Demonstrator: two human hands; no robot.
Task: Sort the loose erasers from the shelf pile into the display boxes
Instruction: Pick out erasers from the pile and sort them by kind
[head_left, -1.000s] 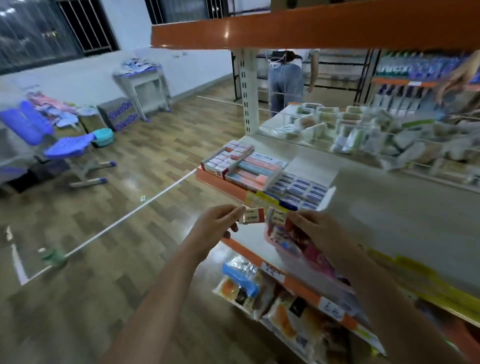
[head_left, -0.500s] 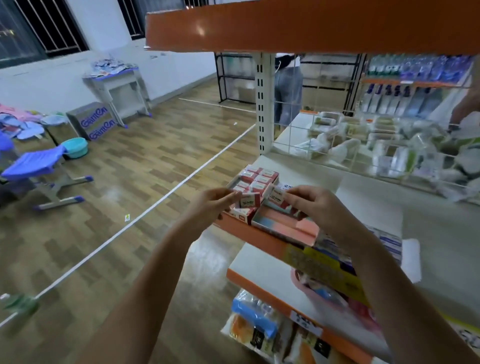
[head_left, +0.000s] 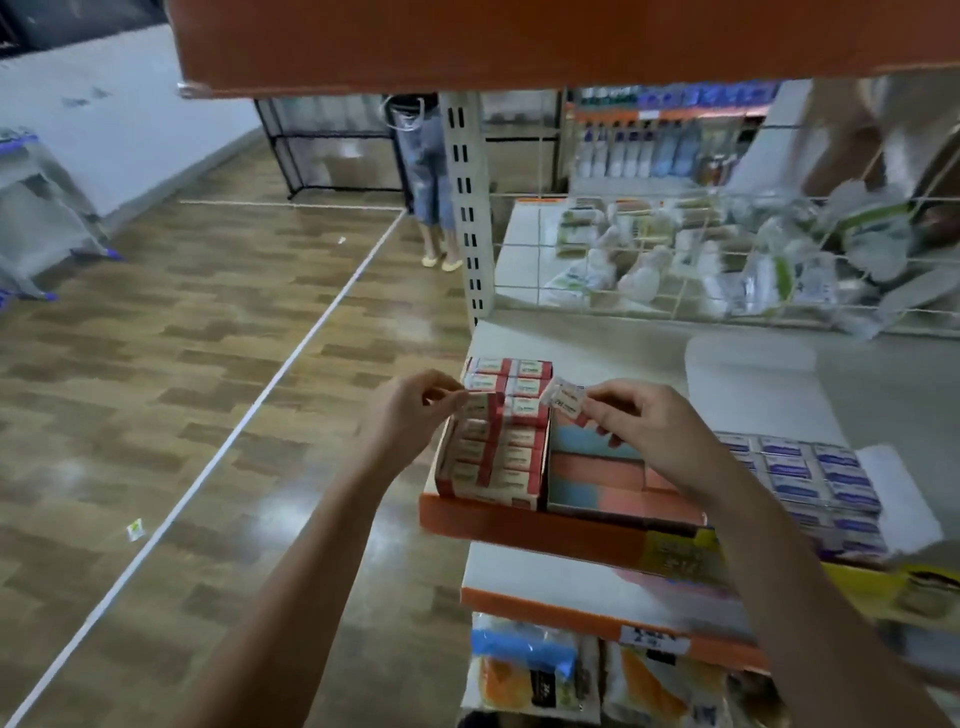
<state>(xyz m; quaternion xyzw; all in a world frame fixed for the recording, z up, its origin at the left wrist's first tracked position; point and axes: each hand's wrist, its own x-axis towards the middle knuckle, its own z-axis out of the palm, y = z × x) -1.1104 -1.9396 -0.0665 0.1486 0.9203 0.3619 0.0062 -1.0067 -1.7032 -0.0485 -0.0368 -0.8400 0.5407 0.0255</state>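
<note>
A display box of red-and-white erasers sits at the left end of the shelf. My left hand pinches one red-and-white eraser at the box's left column, touching the row. My right hand pinches another white-sleeved eraser, held just above the seam between that box and the pink-and-blue eraser box. A box of blue-labelled erasers lies further right.
The orange-edged shelf has an orange shelf close overhead and a white upright post behind. A wire basket of white packets stands at the back. Snack bags lie below. A person stands in the aisle.
The view has swung down and closer to the shelf. Both hands have moved forward over the boxes, the left one lowering its eraser to the red box's row.
</note>
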